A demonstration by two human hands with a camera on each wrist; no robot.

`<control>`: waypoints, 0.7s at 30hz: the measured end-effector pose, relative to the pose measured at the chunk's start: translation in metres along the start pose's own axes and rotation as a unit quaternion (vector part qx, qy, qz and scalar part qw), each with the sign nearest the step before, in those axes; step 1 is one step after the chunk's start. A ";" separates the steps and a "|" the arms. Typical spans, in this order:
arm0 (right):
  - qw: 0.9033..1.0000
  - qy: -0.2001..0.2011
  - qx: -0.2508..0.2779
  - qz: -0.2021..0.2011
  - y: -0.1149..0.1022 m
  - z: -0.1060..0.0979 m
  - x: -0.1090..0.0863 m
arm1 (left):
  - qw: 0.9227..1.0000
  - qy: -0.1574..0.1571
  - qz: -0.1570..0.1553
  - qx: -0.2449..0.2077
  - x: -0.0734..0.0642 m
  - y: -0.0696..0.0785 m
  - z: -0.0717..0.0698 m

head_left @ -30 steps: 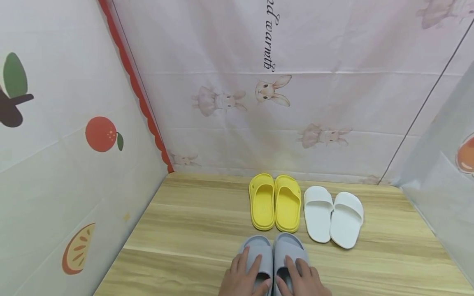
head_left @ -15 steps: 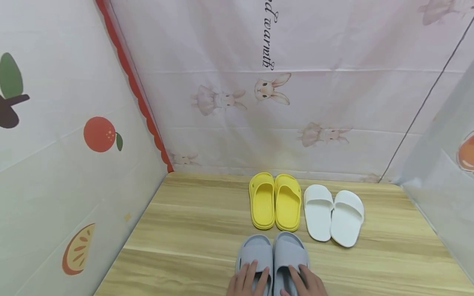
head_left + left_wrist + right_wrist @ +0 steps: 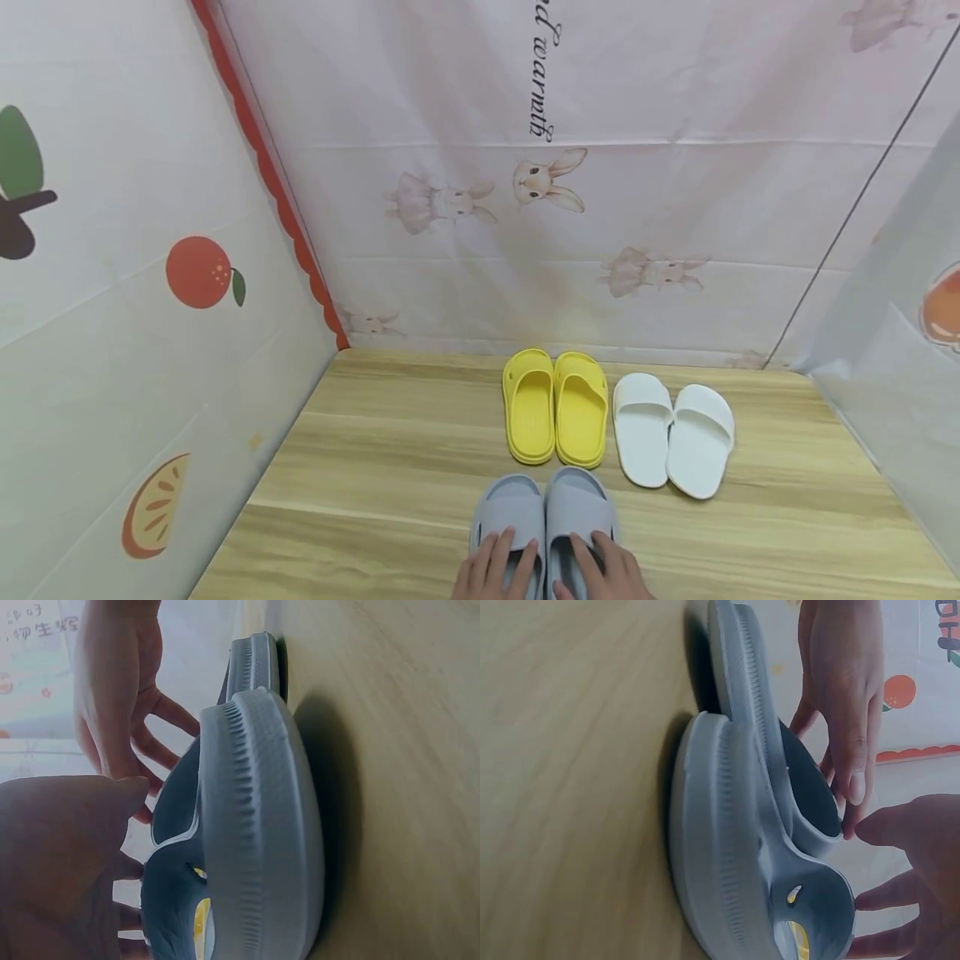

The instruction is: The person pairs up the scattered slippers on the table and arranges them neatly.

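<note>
A pair of grey slippers, the left slipper (image 3: 512, 505) and the right slipper (image 3: 576, 502), stands side by side on the wood-grain surface, toes pointing away from me. My left hand (image 3: 491, 573) rests its extended fingertips on the left slipper's strap edge. On the right slipper's strap edge lie the fingers of my right hand (image 3: 609, 573), also spread. Seen from the side, the left hand (image 3: 64, 862) and right hand (image 3: 930, 866) both touch the straps from above. Both palms stay above the slippers' heel ends.
Beyond the grey pair stand yellow slippers (image 3: 531, 415). White slippers (image 3: 643, 448) sit to their right, splayed slightly. A rabbit-print cloth (image 3: 450, 292) closes off the back, and a fruit-print cloth (image 3: 90, 350) hangs along the left side of the wooden surface (image 3: 360, 492).
Both hands have slid back toward me, from the upper part of the straps to their rear edges. The grey slippers have shifted slightly left. The yellow and white pairs stay put.
</note>
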State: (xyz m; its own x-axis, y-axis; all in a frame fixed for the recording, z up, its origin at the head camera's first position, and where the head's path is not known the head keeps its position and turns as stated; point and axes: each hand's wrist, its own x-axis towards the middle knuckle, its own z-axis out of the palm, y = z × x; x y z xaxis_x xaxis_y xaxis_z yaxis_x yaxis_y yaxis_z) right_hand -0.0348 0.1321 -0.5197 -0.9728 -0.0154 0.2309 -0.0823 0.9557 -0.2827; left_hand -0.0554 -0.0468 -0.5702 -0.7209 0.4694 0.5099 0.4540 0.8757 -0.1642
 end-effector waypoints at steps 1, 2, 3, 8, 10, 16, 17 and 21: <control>1.000 -0.016 0.003 -0.001 -0.001 -0.001 0.001 | 1.000 -0.007 -0.001 0.006 -0.001 -0.001 -0.001; 0.999 -0.031 0.010 0.003 -0.003 -0.003 0.001 | 1.000 -0.015 -0.002 0.011 -0.002 -0.002 -0.003; 0.999 -0.047 0.014 0.004 -0.004 -0.004 0.001 | 1.000 -0.018 -0.003 0.015 -0.003 -0.004 -0.004; 0.995 -0.092 0.024 0.000 -0.013 -0.006 0.004 | 1.000 -0.002 -0.011 0.027 -0.004 -0.011 -0.005; 0.996 -0.085 0.025 -0.008 -0.016 -0.004 0.006 | 0.999 0.021 -0.015 0.027 -0.005 -0.013 -0.004; 0.998 -0.039 0.031 -0.031 -0.027 0.000 0.012 | 0.996 0.076 -0.053 -0.010 -0.005 -0.019 0.001; 0.998 -0.037 0.036 -0.033 -0.029 0.001 0.013 | 0.995 0.082 -0.063 -0.018 -0.006 -0.020 0.001; 0.996 -0.065 0.052 -0.044 -0.035 0.000 0.019 | 0.992 0.093 -0.078 -0.024 -0.009 -0.026 0.003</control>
State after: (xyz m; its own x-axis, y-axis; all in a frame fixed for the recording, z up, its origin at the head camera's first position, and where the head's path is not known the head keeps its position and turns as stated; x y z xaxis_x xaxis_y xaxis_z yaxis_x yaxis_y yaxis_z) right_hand -0.0503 0.0982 -0.5057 -0.9799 -0.1428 0.1391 -0.1847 0.9131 -0.3635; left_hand -0.0627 -0.0732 -0.5733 -0.6773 0.2952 0.6739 0.3719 0.9277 -0.0326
